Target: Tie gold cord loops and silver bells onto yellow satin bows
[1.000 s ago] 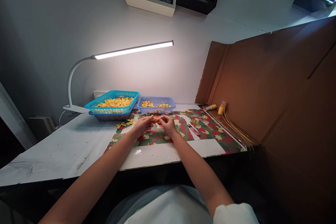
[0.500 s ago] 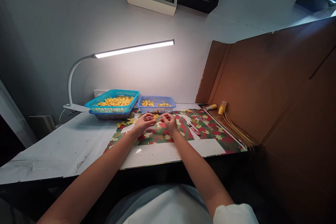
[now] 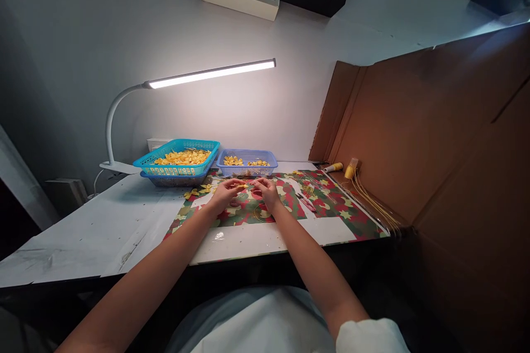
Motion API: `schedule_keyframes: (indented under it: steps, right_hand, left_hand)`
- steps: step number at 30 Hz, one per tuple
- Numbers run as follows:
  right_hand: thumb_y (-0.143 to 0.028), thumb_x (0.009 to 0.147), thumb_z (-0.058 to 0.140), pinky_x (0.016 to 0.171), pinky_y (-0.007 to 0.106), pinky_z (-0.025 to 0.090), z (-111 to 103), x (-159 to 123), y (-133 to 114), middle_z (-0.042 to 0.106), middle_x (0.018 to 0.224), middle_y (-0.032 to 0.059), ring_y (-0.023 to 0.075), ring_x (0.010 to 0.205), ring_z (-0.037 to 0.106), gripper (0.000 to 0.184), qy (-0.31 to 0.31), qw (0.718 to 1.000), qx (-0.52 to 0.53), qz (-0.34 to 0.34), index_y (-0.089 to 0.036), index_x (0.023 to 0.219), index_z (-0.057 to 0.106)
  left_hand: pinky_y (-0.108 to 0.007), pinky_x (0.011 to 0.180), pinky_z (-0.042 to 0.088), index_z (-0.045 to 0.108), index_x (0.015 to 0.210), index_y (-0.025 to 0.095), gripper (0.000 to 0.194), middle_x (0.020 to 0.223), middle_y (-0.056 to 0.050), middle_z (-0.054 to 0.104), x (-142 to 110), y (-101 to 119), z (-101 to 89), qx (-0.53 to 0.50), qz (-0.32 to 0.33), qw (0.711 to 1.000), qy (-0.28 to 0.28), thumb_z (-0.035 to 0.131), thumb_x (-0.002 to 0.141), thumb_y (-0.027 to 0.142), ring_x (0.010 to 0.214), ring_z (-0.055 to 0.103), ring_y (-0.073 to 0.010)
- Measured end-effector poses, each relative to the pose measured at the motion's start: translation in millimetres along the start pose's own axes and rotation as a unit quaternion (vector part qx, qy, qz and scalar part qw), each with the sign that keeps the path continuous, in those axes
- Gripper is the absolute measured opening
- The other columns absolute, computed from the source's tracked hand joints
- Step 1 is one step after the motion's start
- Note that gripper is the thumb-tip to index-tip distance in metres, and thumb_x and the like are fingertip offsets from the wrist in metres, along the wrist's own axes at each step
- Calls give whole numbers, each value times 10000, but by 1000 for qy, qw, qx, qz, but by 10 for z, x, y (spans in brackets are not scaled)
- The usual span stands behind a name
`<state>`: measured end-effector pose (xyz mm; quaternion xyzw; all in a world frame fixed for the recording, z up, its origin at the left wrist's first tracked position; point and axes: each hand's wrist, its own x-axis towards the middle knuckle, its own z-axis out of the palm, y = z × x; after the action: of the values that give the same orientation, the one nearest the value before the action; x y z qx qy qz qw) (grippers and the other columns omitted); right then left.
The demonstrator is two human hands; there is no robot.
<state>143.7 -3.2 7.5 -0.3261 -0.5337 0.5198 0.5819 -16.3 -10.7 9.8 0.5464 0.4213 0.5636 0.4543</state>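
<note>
Fingertips of my left hand (image 3: 224, 195) pinch a small yellow bow-like piece (image 3: 244, 186) above the patterned mat (image 3: 256, 222). Close beside it on the right, my right hand (image 3: 267, 193) is closed in a pinch; whatever lies between its fingertips is too small to make out. Under the right hand a thin yellow loop of wire or cord (image 3: 256, 216) rests on the mat. More yellow bow-like pieces (image 3: 191, 193) lie left of my left hand. A pink-handled tool (image 3: 307, 204), perhaps scissors or pliers, lies to the right.
Behind my hands stand a turquoise basket (image 3: 143, 165), stacked on a blue one (image 3: 174, 181), and a smaller blue-violet basket (image 3: 247, 170), with yellow pieces. A lamp (image 3: 211, 74) hangs above. Cardboard (image 3: 414, 121) walls the right side, near yellow cords (image 3: 375, 201) and a small tube (image 3: 333, 167).
The yellow piece has shifted slightly left with my left hand's fingertips, and the gap between it and my right fingertips looks a little different. The view has tilted slightly.
</note>
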Motion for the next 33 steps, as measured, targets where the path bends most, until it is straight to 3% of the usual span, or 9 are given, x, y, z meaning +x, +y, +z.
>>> schedule_keyframes:
  steps: [4, 9, 14, 18, 25, 29, 33]
  right_hand:
    - [-419, 596, 742, 635, 256, 506, 11, -14, -6, 648, 693, -2, 135, 635, 627, 275, -24, 999, 5, 22, -183, 661, 616]
    - [-416, 590, 747, 645, 255, 500, 7, -1, 22, 647, 736, 1, 119, 648, 614, 275, -7, 999, 10, 35, -184, 669, 623]
    - [-403, 600, 748, 665, 279, 510, 2, 16, 61, 627, 666, -12, 128, 641, 610, 256, -15, 999, 0, 34, -183, 648, 627]
    - [-407, 597, 741, 686, 304, 525, 6, 20, 60, 624, 616, -14, 146, 636, 609, 250, -18, 1000, -1, 7, -187, 629, 628]
    - [-382, 581, 741, 661, 297, 531, 20, -6, 25, 602, 592, -21, 127, 586, 567, 237, -50, 999, 11, 3, -185, 601, 610]
    - [-379, 590, 711, 592, 271, 496, 18, -17, 3, 561, 552, -39, 113, 550, 528, 224, -89, 996, -5, 12, -190, 594, 591]
    - [-344, 594, 682, 530, 233, 433, 10, -20, -12, 515, 528, -53, 84, 507, 459, 190, -71, 997, 5, 13, -187, 577, 576]
  left_hand:
    - [-239, 565, 462, 739, 751, 182, 275, 776, -52, 726, -34, 28, 23, 22, 23, 999, -13, 817, 541, 340, 692, 617, -178]
    - [-254, 562, 484, 759, 807, 173, 250, 820, -65, 748, -33, 20, 36, 38, 38, 999, 7, 747, 573, 260, 728, 642, -202]
    - [-259, 636, 479, 768, 777, 177, 210, 811, -57, 744, -1, 4, 35, 18, 35, 999, 10, 710, 586, 243, 692, 609, -164]
    - [-254, 620, 463, 740, 726, 171, 215, 755, -51, 713, 17, -7, 33, -19, 11, 1000, 9, 777, 559, 300, 666, 590, -152]
    - [-201, 548, 443, 675, 851, 170, 384, 688, 12, 628, 50, -18, 17, -98, -70, 992, -31, 826, 546, 347, 568, 570, -92]
    - [-209, 497, 441, 636, 753, 154, 363, 655, 18, 604, 62, -78, -6, -85, -97, 987, -92, 842, 544, 367, 494, 518, -73]
    - [-204, 458, 428, 559, 656, 166, 374, 573, 56, 531, 41, -98, -17, -67, -94, 986, -123, 853, 545, 369, 445, 452, -56]
